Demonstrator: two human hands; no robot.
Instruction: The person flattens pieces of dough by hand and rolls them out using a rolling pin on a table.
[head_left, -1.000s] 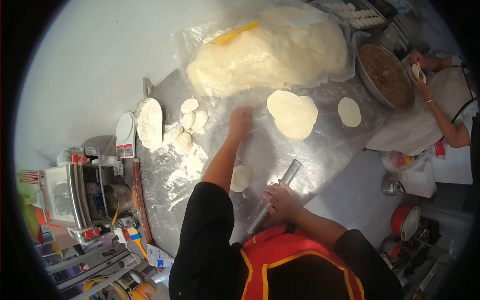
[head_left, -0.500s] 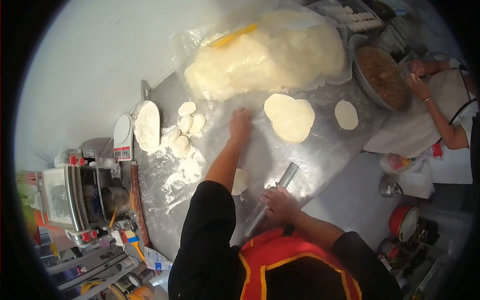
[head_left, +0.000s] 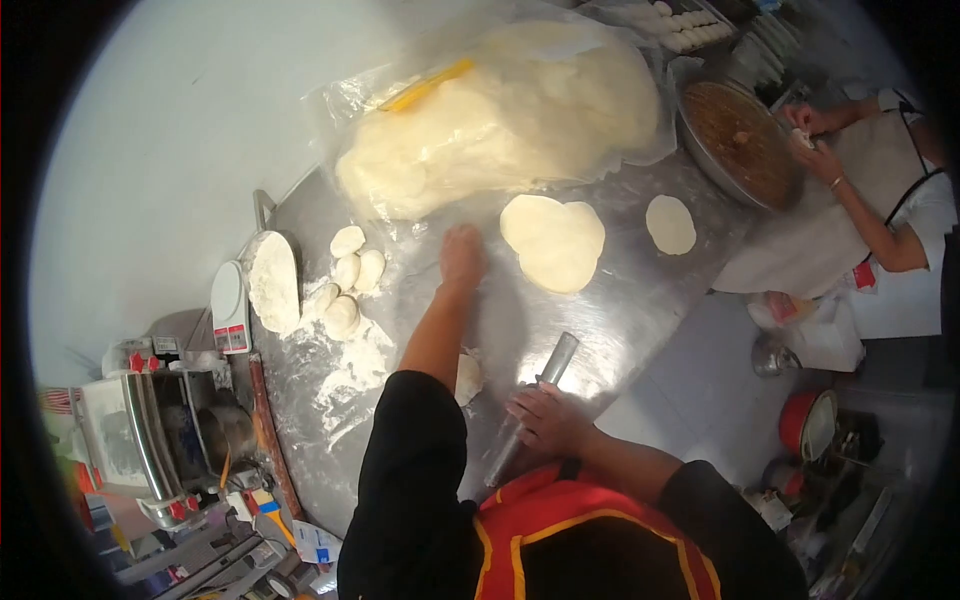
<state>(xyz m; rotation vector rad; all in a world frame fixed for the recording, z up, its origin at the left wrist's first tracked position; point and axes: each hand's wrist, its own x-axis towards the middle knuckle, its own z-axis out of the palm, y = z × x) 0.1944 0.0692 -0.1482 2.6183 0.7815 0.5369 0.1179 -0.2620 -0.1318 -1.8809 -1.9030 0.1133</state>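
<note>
At the near edge of the table, the right hand grasps the rolling pin near its middle, a sensible hold for something apparently stiff, smooth and weighty, while the left hand's grip I cannot tell

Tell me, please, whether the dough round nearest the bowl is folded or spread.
Spread: the dough round lies flat on the table, its oval outline unbroken.

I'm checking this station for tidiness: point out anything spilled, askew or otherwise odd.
Loose flour lies in an uneven patch on the metal table, beside the dough balls. It looks untidy, though it may be deliberate dusting. Nothing else stands out.
</note>
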